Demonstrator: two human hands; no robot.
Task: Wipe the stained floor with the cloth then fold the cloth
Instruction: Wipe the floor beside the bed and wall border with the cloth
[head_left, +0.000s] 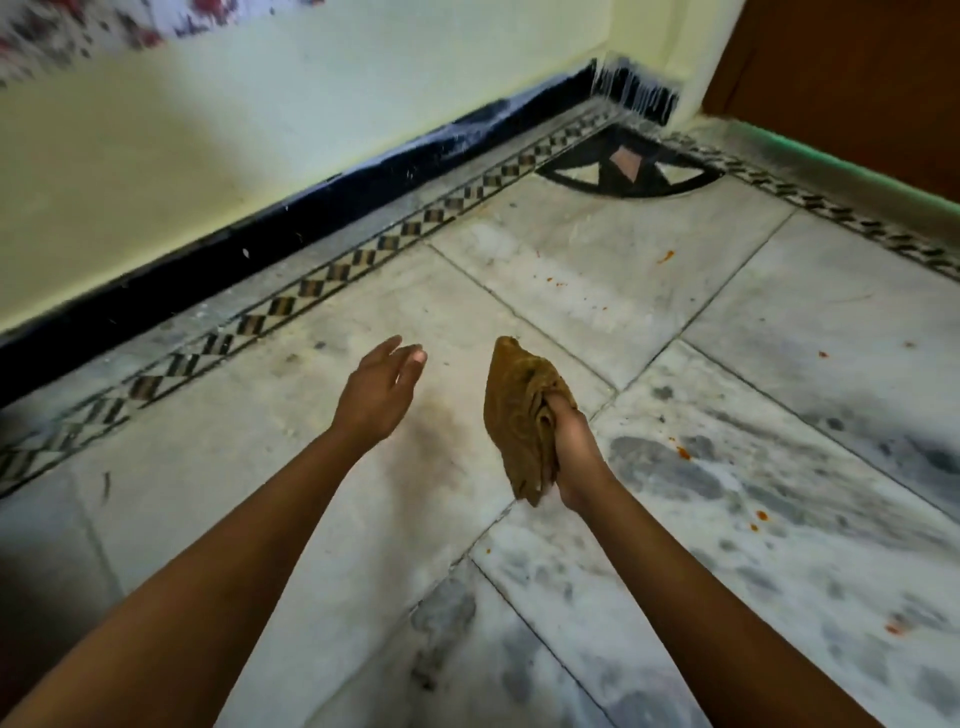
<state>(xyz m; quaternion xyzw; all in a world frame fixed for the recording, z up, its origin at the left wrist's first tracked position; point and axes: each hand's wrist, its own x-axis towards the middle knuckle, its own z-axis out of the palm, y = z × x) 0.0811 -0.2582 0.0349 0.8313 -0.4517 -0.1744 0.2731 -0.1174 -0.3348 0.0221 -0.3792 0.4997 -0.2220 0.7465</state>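
A: Right hand (574, 447) — state?

B: Fingers curled round a bunched brown woven cloth (519, 410). Cloth held up off the pale marble-tiled floor (597, 280), hanging in a loose wad, one corner pointing up, another drooping below the wrist. Not folded.

A: Left hand (376, 389)?

B: Empty. Fingers straight and relaxed, palm turned toward the cloth, just beside it but not touching.

A: Stains?

B: Small orange-red spatters (683, 452) scattered on the tiles to the right of the cloth and further out toward the chequered black-and-white border strip (363, 254). A dull brownish smear (431, 441) on the tile under and between the arms. Grey mottling on the right-hand tiles looks like marble veining, though some could be dirt; cannot tell.

A: Progress, then?

B: My reading: wiping is incomplete at best. Orange spots sit untouched-looking, cloth is off the floor. Whether any patch has been wiped, the view does not show.

A: Left to do?

B: Cloth down onto the spatters and the smear, rub them out, then both hands flatten and fold the cloth. Nearly the whole job, I judge.
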